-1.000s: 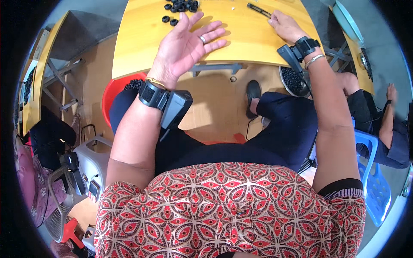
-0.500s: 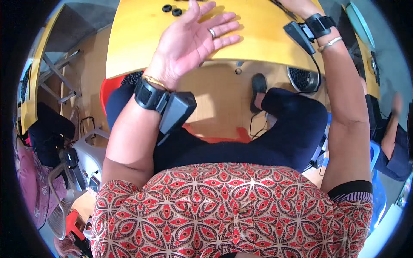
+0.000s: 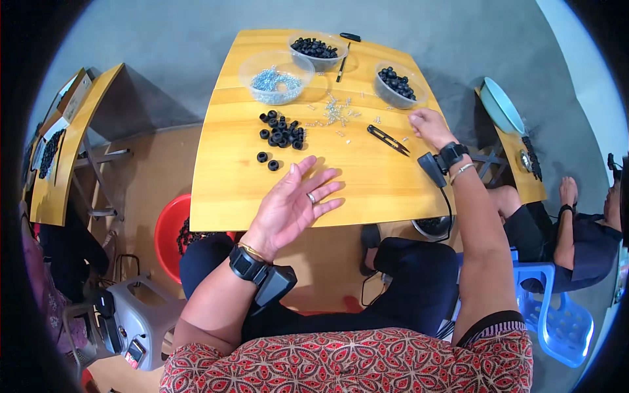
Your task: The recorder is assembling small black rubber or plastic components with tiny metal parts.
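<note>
My left hand (image 3: 295, 202) is held palm up over the near edge of the yellow table (image 3: 229, 190), its fingers stretched apart and nothing in it. Close to its fingertips lie two black bead-like pieces (image 3: 268, 162), with a pile of similar black pieces (image 3: 282, 133) behind them. My right hand (image 3: 430, 128) is at the table's right side with the fingers curled in; whatever they hold, if anything, is hidden. Just left of it lie black thread snips (image 3: 388, 140), apart from the hand. Small clear pieces (image 3: 335, 111) are scattered in the middle.
Plastic bowls stand at the back: one of pale blue pieces (image 3: 275, 84), one of black pieces (image 3: 316, 49), one of round black pieces (image 3: 396, 85). A black pen (image 3: 343, 62) lies between them. Below the table edge sits a red basin (image 3: 171, 236). Another person (image 3: 593, 242) sits at right.
The view has tilted up, bringing the bowls, the pile and the snips into sight. My left hand stays open, palm up. My right hand, cut off before, now shows with curled fingers.
</note>
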Action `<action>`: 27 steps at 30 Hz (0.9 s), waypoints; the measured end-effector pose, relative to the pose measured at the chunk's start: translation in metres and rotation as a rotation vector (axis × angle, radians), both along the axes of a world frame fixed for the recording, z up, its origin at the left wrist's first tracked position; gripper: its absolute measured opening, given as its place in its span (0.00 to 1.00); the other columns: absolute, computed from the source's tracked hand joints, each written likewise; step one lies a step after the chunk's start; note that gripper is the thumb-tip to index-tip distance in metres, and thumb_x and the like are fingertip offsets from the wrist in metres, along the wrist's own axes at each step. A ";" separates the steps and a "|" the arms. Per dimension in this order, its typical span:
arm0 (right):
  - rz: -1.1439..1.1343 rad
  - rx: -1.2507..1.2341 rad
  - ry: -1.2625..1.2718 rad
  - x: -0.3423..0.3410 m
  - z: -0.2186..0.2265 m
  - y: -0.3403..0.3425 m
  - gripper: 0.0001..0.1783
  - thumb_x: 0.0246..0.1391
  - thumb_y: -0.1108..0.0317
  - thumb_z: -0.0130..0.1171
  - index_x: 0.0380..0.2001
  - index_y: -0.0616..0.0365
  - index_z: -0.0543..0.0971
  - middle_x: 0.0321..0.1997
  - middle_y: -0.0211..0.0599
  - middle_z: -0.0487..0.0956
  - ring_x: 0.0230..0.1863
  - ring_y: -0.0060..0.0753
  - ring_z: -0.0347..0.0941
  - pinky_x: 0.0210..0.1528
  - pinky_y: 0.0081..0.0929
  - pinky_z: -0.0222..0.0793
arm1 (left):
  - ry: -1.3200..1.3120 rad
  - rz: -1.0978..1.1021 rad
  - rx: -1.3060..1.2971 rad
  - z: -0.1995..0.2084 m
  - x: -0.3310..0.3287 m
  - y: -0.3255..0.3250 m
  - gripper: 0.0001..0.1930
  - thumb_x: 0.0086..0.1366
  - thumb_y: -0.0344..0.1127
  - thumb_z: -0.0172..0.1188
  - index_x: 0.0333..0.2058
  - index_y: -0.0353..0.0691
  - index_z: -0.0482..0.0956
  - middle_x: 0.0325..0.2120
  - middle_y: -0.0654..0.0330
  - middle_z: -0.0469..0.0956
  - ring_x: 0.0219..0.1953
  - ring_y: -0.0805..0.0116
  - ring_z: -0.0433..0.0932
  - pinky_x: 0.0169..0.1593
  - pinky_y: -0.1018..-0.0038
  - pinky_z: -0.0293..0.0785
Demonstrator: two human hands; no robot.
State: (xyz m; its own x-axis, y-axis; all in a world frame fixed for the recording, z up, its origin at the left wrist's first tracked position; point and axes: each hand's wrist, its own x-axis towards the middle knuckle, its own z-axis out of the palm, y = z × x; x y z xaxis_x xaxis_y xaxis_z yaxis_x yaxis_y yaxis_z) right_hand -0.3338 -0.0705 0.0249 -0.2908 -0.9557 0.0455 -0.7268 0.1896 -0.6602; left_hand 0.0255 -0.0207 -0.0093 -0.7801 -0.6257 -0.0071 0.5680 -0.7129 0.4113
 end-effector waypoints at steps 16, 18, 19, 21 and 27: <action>0.106 0.348 0.462 0.043 0.015 -0.019 0.12 0.44 0.65 0.53 0.27 0.65 0.70 0.27 0.49 0.73 0.29 0.44 0.70 0.30 0.32 0.66 | -0.011 -0.018 0.015 0.002 0.002 -0.001 0.25 0.59 0.50 0.45 0.50 0.41 0.56 0.51 0.46 0.56 0.52 0.55 0.60 0.54 0.60 0.59; 0.125 0.357 0.522 0.052 0.018 -0.031 0.12 0.44 0.66 0.52 0.28 0.66 0.71 0.31 0.51 0.73 0.37 0.48 0.69 0.38 0.33 0.64 | -0.024 -0.021 0.003 0.000 0.002 -0.001 0.26 0.59 0.51 0.45 0.50 0.42 0.56 0.52 0.46 0.55 0.52 0.56 0.60 0.54 0.59 0.58; 0.154 0.314 0.498 0.052 0.016 -0.035 0.12 0.44 0.66 0.52 0.28 0.66 0.71 0.32 0.51 0.73 0.38 0.48 0.68 0.39 0.33 0.64 | -0.014 -0.015 0.014 0.000 0.003 -0.001 0.25 0.59 0.50 0.45 0.50 0.42 0.56 0.51 0.46 0.56 0.51 0.56 0.60 0.53 0.60 0.59; 0.212 0.229 0.457 0.049 0.014 -0.044 0.12 0.44 0.66 0.51 0.30 0.66 0.72 0.35 0.52 0.73 0.41 0.48 0.68 0.42 0.33 0.63 | 0.009 -0.005 0.037 0.000 0.002 0.000 0.23 0.60 0.48 0.44 0.49 0.42 0.56 0.49 0.47 0.58 0.50 0.57 0.62 0.52 0.60 0.61; 0.171 0.160 0.471 0.059 0.020 -0.043 0.11 0.45 0.69 0.50 0.30 0.68 0.71 0.37 0.54 0.72 0.42 0.50 0.67 0.43 0.34 0.63 | -0.011 0.025 0.042 0.001 0.002 0.001 0.25 0.60 0.49 0.45 0.52 0.46 0.54 0.51 0.46 0.56 0.53 0.54 0.59 0.54 0.59 0.58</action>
State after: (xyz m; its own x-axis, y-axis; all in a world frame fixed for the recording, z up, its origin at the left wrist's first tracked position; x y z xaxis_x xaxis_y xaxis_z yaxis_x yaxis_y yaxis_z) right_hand -0.2747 -0.1138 0.0447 -0.1131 -0.9934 -0.0170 -0.9672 0.1140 -0.2271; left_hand 0.0271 -0.0199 -0.0080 -0.7637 -0.6442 -0.0420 0.5819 -0.7150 0.3875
